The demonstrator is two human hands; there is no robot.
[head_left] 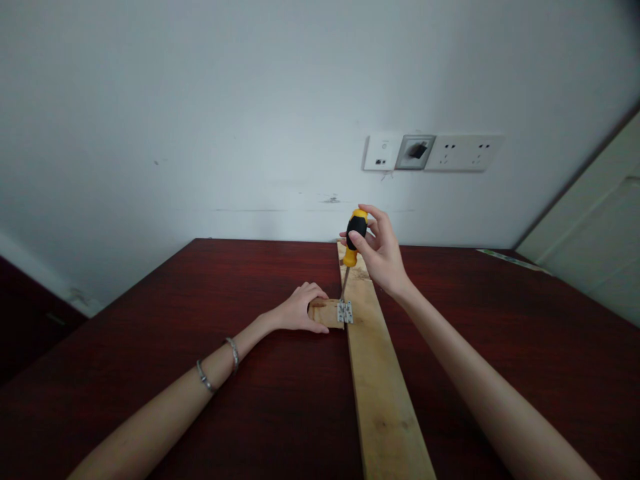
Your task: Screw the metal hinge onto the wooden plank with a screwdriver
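Observation:
A yellow and black screwdriver (357, 232) is gripped by its handle in my right hand (384, 257), tilted a little, with its shaft pointing down. Its tip meets the upper part of a small metal hinge (345, 312); the exact screw there is too small to make out. The hinge spans the joint between a short wooden block (325, 313) and a long wooden plank (383, 387). Wrapped around the block's left end, my left hand (300, 309) holds it against the plank's left edge.
The plank lies lengthwise on a dark red wooden table (240, 287), its far end near the white wall (280, 133). Wall sockets (463, 152) with a black plug (418, 152) sit above the table's back edge. A thin printed strip (513, 260) lies at the back right.

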